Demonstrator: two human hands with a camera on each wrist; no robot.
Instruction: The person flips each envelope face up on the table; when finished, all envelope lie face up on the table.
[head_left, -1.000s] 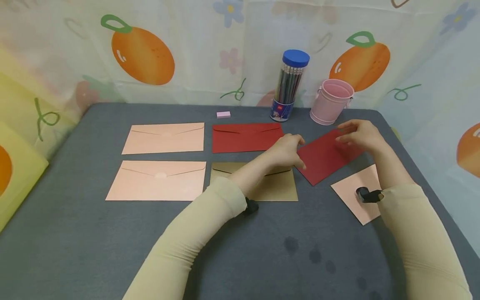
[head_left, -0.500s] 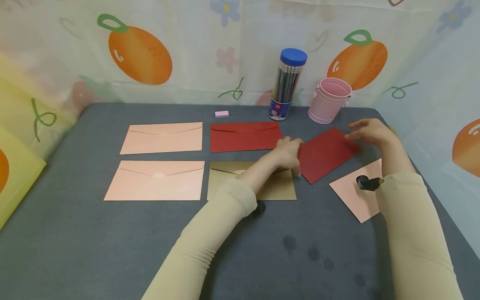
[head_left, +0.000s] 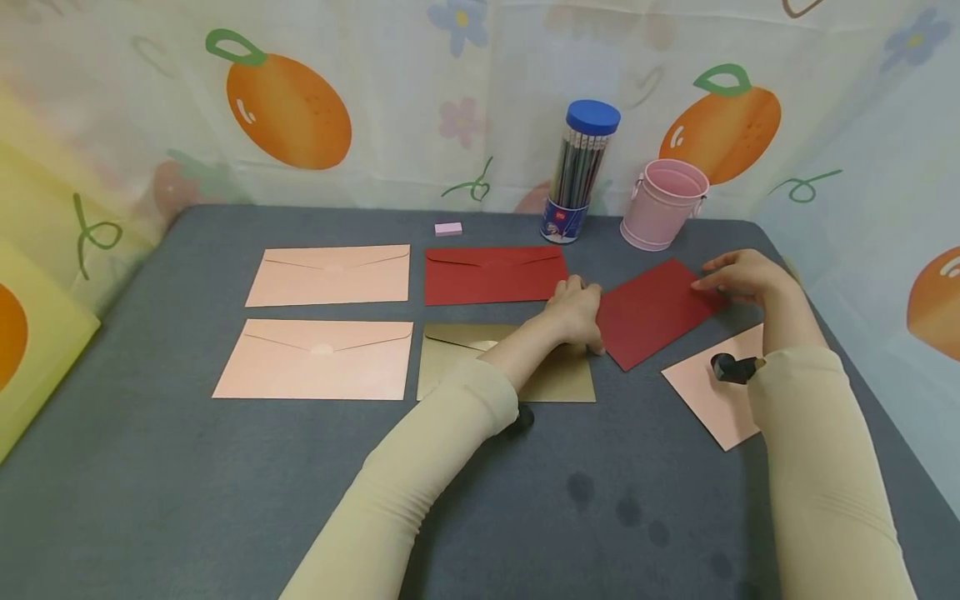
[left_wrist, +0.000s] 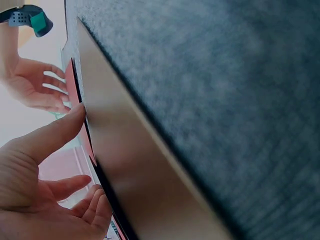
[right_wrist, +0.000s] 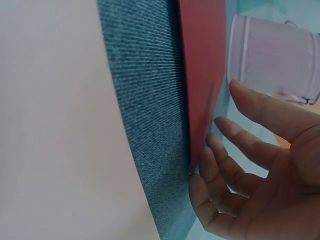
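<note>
One red envelope [head_left: 654,315] lies aslant on the desk [head_left: 247,492], the left hand [head_left: 574,317] at its left edge, the right hand [head_left: 752,277] at its right corner. Both have thumb and fingers apart, loosely bent. A gold envelope [head_left: 558,379] lies beneath the left sleeve [head_left: 416,454]; a pink bucket [head_left: 662,208] stands beyond the red envelope.

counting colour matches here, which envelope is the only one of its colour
The gold envelope, partly behind the left hand in the head view; the red envelopes and pink envelopes each have a colour match.
</note>
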